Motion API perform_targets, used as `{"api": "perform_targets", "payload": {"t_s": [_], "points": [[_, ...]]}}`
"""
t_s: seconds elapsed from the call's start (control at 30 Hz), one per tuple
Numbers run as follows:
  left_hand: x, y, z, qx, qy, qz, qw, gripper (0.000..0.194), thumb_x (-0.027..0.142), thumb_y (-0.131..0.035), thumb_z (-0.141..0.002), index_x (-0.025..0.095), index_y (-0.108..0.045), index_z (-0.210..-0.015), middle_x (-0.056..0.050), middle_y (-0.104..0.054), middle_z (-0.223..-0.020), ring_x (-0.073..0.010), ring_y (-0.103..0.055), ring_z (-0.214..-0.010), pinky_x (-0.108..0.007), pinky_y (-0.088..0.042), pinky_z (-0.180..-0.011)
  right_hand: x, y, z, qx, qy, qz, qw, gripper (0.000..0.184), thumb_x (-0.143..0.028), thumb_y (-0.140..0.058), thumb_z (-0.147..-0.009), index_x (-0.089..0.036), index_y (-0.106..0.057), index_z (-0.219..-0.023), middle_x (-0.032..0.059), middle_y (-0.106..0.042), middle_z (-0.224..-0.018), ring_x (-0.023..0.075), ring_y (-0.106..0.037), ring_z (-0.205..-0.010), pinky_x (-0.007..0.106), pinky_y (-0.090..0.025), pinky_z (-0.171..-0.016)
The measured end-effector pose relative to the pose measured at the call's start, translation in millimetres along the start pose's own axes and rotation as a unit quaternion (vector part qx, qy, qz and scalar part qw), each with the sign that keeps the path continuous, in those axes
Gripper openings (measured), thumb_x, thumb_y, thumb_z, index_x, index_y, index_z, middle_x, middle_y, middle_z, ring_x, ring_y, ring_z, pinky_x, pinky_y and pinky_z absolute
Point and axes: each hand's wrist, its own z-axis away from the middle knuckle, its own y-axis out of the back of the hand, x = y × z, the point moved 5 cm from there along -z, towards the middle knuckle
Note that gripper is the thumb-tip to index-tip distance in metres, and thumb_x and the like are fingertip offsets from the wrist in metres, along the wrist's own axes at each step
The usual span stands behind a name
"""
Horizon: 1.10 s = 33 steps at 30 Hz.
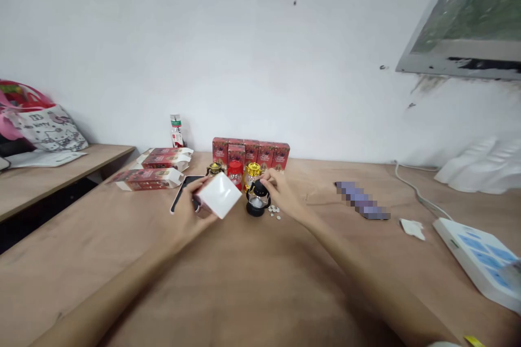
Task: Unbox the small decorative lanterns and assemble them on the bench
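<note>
Head view, left hand (190,211) grasping a box (220,195) with its white end showing, right hand (280,191) pinching the top of a black lantern (256,207) just right of the box, small white pieces (278,217) beside the lantern on the table (244,276), red boxes (266,155) behind.

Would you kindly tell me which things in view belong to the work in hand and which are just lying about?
Likely in use:
box in the left hand
black lantern at the right hand
red lantern
gold lantern
upright red boxes
perhaps small white pieces

Apparently lying about:
patterned bag
bottle
crumpled tissue
</note>
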Motion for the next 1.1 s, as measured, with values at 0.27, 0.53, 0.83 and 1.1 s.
{"api": "perform_targets", "payload": {"t_s": [0.27,0.53,0.83,1.1], "points": [[-0.8,-16.2,12.0,-0.113,-0.154,-0.202,0.960,0.054,0.032,-0.064,-0.072,0.021,-0.052,-0.123,-0.012,-0.054,-0.130,-0.0308,-0.046,-0.122,-0.046,-0.033,-0.102,-23.3,2.4,24.9,0.097,0.089,0.063,0.989,0.012,-0.027,-0.046,-0.086,-0.021,-0.056,-0.090,0.0089,-0.056,-0.097,0.0203,-0.057,-0.088,0.036,-0.049,-0.075],[15.3,-26.3,23.7,-0.195,-0.174,-0.215,0.941,0.039,0.030,-0.058,-0.078,0.025,-0.060,-0.116,-0.007,-0.058,-0.126,-0.0268,-0.049,-0.120,-0.042,-0.029,-0.106,-28.9,-25.5,96.0,0.053,0.093,-0.012,0.994,0.030,-0.030,-0.058,-0.080,-0.024,-0.049,-0.108,0.0058,-0.060,-0.095,0.0181,-0.060,-0.078,0.033,-0.053,-0.066],[9.7,-38.1,27.4,-0.244,-0.192,-0.241,0.919,0.048,0.031,-0.061,-0.074,0.021,-0.057,-0.121,-0.012,-0.059,-0.123,-0.0302,-0.055,-0.111,-0.042,-0.036,-0.093,-5.1,-31.9,103.5,0.075,0.030,-0.066,0.994,0.036,-0.018,-0.053,-0.070,-0.022,-0.039,-0.102,-0.0008,-0.049,-0.079,0.0139,-0.053,-0.068,0.029,-0.047,-0.063],[7.2,-40.3,31.8,-0.273,-0.285,-0.284,0.874,0.050,0.031,-0.056,-0.079,0.020,-0.051,-0.127,-0.013,-0.059,-0.124,-0.0296,-0.053,-0.111,-0.042,-0.032,-0.095,-5.5,-33.1,102.4,0.036,-0.005,0.051,0.998,0.034,-0.019,-0.050,-0.076,-0.022,-0.042,-0.109,-0.0021,-0.053,-0.070,0.0159,-0.055,-0.062,0.029,-0.044,-0.059]]}}
